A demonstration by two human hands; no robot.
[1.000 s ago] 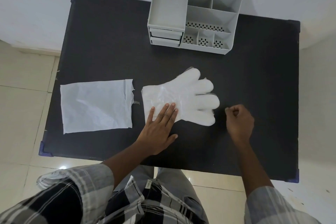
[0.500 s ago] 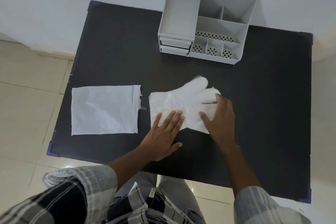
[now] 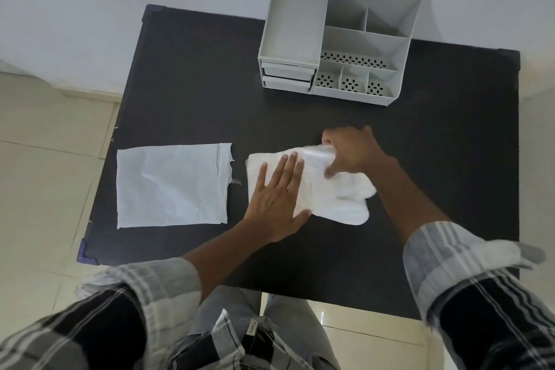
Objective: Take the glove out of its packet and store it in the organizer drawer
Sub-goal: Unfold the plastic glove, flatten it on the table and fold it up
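A thin white plastic glove (image 3: 336, 198) lies on the black table (image 3: 195, 93), out of its packet. My left hand (image 3: 277, 198) presses flat on the glove's cuff end, fingers spread. My right hand (image 3: 350, 152) grips the glove's finger end at its far side and has it lifted and folded over toward the cuff. The empty white packet (image 3: 171, 186), torn along its right edge, lies flat to the left of the glove. The grey organizer (image 3: 339, 36) stands at the table's far edge, with two shut drawers (image 3: 288, 76) in its left front.
The organizer has an open tray on the left and several open compartments on the right. A small torn scrap (image 3: 235, 182) lies between packet and glove. The table ends at tiled floor on the left and near sides, and a wall stands behind.
My right hand went from a fist right of the glove onto the glove's fingers, then took hold of them and folded them over. My left hand stayed on the cuff.
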